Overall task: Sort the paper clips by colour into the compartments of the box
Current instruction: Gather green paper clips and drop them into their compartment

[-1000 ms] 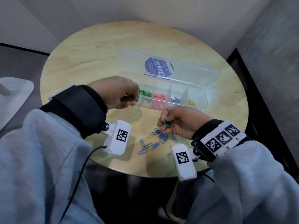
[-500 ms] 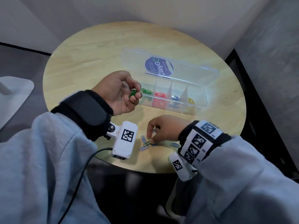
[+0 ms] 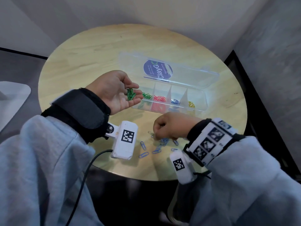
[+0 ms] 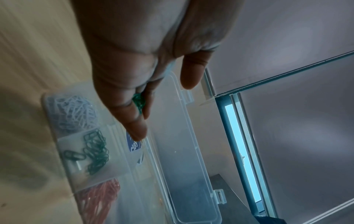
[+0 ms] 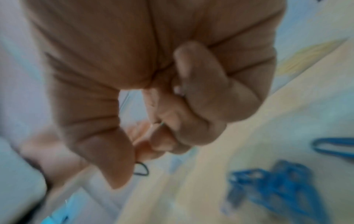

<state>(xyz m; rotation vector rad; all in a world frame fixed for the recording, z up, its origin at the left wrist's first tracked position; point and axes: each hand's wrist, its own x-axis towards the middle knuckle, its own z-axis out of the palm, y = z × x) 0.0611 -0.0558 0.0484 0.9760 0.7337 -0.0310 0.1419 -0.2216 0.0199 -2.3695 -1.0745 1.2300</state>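
Left hand (image 3: 116, 92), fingers relaxed flat, cradles green paper clips (image 3: 130, 94) beside the box (image 3: 202, 104) edge; right hand (image 3: 172, 126) pinches a clip over the blue paper clips (image 3: 160, 145).

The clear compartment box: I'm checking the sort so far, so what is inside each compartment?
The clear box holds green clips, then red, blue and yellow. The left hand covers its left end in the head view.

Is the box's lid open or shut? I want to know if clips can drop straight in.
Open. The clear lid lies folded back flat on the table behind the box, leaving the compartments uncovered.
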